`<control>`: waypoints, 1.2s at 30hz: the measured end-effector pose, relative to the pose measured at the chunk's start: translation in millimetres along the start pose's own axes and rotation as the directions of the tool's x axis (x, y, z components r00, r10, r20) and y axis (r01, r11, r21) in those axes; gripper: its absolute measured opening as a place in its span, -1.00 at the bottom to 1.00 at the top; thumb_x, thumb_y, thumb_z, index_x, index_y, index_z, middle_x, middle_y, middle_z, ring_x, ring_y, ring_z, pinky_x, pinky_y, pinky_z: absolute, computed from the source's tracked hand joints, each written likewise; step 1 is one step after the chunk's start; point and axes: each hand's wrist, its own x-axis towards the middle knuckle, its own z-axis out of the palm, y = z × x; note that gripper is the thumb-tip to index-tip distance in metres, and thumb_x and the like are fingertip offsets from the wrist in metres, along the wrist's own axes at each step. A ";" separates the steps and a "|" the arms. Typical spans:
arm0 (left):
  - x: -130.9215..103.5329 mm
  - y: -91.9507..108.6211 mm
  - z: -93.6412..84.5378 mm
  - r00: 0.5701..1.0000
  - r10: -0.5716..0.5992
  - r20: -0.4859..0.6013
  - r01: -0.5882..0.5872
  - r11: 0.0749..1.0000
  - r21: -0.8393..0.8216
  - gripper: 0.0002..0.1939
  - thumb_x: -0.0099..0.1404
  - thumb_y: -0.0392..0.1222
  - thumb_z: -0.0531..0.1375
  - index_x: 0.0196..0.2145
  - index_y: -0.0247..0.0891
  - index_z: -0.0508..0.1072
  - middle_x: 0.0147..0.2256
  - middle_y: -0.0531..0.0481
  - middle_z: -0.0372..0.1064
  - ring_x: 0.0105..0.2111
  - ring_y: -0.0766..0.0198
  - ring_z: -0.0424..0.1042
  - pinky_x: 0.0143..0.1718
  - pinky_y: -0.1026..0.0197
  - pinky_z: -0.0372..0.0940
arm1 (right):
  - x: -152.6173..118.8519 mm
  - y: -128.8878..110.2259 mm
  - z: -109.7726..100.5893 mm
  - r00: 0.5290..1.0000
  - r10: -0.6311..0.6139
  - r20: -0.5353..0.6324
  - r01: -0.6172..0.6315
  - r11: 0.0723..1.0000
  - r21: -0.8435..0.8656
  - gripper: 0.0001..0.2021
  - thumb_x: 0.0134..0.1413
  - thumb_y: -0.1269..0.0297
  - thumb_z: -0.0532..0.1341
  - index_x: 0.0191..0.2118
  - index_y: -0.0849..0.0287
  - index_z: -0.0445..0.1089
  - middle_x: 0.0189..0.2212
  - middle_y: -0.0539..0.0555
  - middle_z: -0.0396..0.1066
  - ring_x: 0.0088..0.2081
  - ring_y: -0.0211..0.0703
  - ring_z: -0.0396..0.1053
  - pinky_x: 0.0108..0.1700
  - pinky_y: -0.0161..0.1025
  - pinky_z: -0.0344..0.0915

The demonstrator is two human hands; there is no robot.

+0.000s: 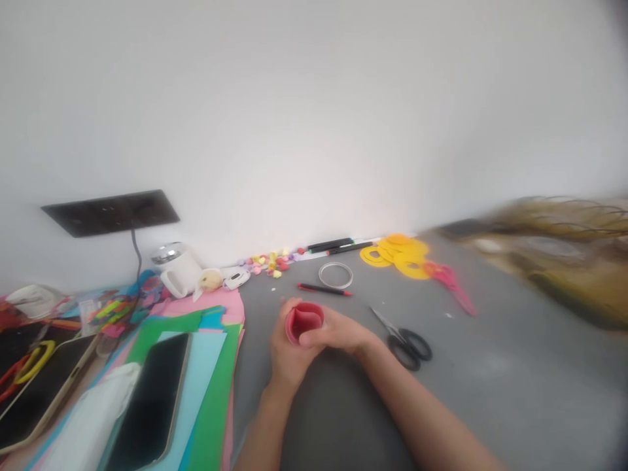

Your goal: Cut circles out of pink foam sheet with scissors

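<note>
Both hands are together, the left hand (287, 363) wrapped round one side of the red roll (306, 320), the right hand (343, 329) closed on the other, thumb at the rim; the roll sits mid-bench (490, 386), mouth towards the camera; the double grip presumably stops the curl springing open; pen (324, 290) and ring (320, 277) lie just beyond; scissors (399, 335) lie near the right forearm (407, 392), tips away; the paper pile (216, 399) limits leftward movement; more room appears right of the scissors.
</note>
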 end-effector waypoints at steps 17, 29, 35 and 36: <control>1.6 2.6 -0.5 0.985 -0.154 0.076 0.169 0.951 -0.260 -0.01 -0.19 -0.13 0.42 0.17 -0.19 0.08 0.13 -0.23 0.18 0.13 -0.03 0.20 0.14 -0.07 0.13 | -0.3 5.9 -2.6 0.997 -0.076 -0.018 0.078 0.989 0.124 -0.33 -0.25 -0.22 0.29 -0.07 0.19 0.38 -0.21 0.08 0.37 -0.16 -0.09 0.28 -0.11 -0.20 0.23; 16.3 -1.3 -6.1 0.832 -0.547 0.087 0.374 0.440 -0.817 0.05 -0.26 0.09 0.43 0.18 -0.12 0.11 -0.04 -0.16 0.32 -0.20 0.20 0.41 -0.20 0.21 0.33 | 5.7 10.7 3.6 0.933 -0.101 -0.345 0.070 0.992 -0.103 -0.56 -0.19 0.09 0.38 -0.13 0.16 0.49 -0.09 0.12 0.45 -0.06 0.03 0.36 0.01 -0.05 0.29; 17.0 -2.9 -7.9 0.819 -0.554 0.150 0.393 0.351 -0.850 -0.02 -0.24 0.10 0.42 0.13 -0.10 0.19 -0.09 -0.12 0.34 -0.20 0.18 0.40 -0.22 0.18 0.33 | 8.3 14.9 5.1 0.903 -0.155 -0.401 0.098 0.983 -0.158 -0.60 -0.28 0.13 0.43 -0.22 0.17 0.52 -0.06 0.14 0.42 -0.05 0.04 0.35 -0.06 -0.09 0.35; 16.8 -3.7 -7.6 0.816 -0.557 0.156 0.395 0.339 -0.854 -0.05 -0.24 0.09 0.43 0.12 -0.11 0.21 -0.10 -0.11 0.34 -0.20 0.20 0.39 -0.21 0.19 0.33 | 8.3 14.1 5.4 0.897 -0.163 -0.410 0.104 0.981 -0.162 -0.61 -0.28 0.13 0.42 -0.24 0.16 0.52 -0.06 0.14 0.42 -0.03 0.04 0.35 -0.05 -0.09 0.34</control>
